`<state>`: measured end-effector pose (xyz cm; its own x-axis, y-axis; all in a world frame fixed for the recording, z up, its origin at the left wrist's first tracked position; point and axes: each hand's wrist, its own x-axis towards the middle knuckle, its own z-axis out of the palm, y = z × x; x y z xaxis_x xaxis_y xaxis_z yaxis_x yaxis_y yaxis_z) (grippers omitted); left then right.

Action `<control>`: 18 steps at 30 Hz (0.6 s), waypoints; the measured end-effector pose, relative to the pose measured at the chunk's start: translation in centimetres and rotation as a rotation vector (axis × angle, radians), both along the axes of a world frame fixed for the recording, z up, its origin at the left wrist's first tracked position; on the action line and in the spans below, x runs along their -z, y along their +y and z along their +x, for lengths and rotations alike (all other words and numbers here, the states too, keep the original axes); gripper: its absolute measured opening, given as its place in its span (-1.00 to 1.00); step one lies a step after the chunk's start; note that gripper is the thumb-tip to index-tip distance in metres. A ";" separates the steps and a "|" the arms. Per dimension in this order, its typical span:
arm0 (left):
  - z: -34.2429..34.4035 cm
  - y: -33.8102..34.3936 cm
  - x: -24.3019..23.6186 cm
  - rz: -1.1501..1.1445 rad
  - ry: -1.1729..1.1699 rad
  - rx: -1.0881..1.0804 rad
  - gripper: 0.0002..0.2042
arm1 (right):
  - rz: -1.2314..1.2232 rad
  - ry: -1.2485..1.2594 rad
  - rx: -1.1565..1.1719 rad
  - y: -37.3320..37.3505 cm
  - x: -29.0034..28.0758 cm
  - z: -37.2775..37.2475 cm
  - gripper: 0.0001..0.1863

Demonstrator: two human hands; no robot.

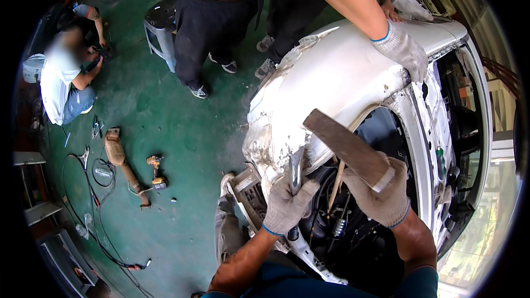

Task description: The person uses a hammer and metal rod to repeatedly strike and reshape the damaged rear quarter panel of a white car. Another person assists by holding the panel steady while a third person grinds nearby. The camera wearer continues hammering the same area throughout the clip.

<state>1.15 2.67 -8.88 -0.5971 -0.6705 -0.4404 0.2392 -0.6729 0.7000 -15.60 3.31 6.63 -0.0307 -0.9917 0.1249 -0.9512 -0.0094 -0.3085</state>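
Observation:
My left hand (287, 207), in a grey knit glove, is closed around a shiny metal bar (296, 166), perhaps a chisel. The bar's upper end stands by the torn, crumpled edge of a white car body panel (331, 77). My right hand (383, 201), gloved too, grips a hammer with a long, worn brown head (348, 146), raised over the window opening. A thin wooden stick (335, 187) shows beside this hand; whether it is the hammer's handle I cannot tell. Below my hands lie dark cables and a coil spring (339, 227) inside the body.
A co-worker's gloved hand (406, 52) rests on the panel, with another gloved hand (413, 6) farther back. On the green floor lie a cordless drill (157, 172), a brown tool-like part (116, 149) and cables (99, 232). A stool (160, 30) stands behind; a person (63, 83) crouches left.

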 end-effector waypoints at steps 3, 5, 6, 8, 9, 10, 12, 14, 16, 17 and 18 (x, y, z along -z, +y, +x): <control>0.1 -0.1 -0.5 0.050 0.012 -0.003 -0.65 | 0.036 0.128 -0.042 0.1 1.0 -0.6 -0.62; 0.0 0.0 0.1 0.026 0.014 0.002 -0.66 | 0.074 0.149 -0.030 -0.2 0.3 -0.4 -0.62; -0.1 0.0 0.3 0.014 0.015 0.005 -0.67 | 0.094 0.160 -0.024 -0.2 0.1 -0.3 -0.62; -0.2 0.0 0.2 0.022 0.023 -0.005 -0.68 | 0.014 0.012 0.017 0.3 0.5 -0.3 -0.63; -0.4 0.2 0.3 0.007 0.000 -0.015 -0.67 | -0.009 -0.022 0.010 0.3 0.8 -0.3 -0.64; -0.4 0.1 0.2 -0.017 -0.020 -0.025 -0.67 | -0.041 -0.051 0.004 -0.1 0.8 -0.3 -0.64; 0.0 0.0 -0.1 0.000 0.003 -0.008 -0.64 | 0.080 0.179 -0.003 -0.4 0.0 0.0 -0.66; 0.2 0.3 -0.1 0.017 0.019 0.011 -0.60 | 0.114 0.137 0.017 0.2 0.0 0.0 -0.67; -0.1 0.3 -0.1 0.026 -0.010 -0.007 -0.66 | -0.017 0.053 0.028 0.0 0.7 -0.1 -0.65; -0.3 0.4 -0.1 0.031 -0.025 -0.009 -0.68 | -0.026 0.050 0.029 0.2 1.2 -0.3 -0.64; -0.3 0.5 -0.2 0.059 0.000 -0.022 -0.67 | -0.035 0.046 0.031 0.3 1.5 -0.4 -0.62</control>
<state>0.83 3.20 -8.71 -0.5827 -0.6560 -0.4797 0.2541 -0.7078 0.6592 -16.05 3.56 5.12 -0.0546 -0.9853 0.1618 -0.9643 0.0100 -0.2646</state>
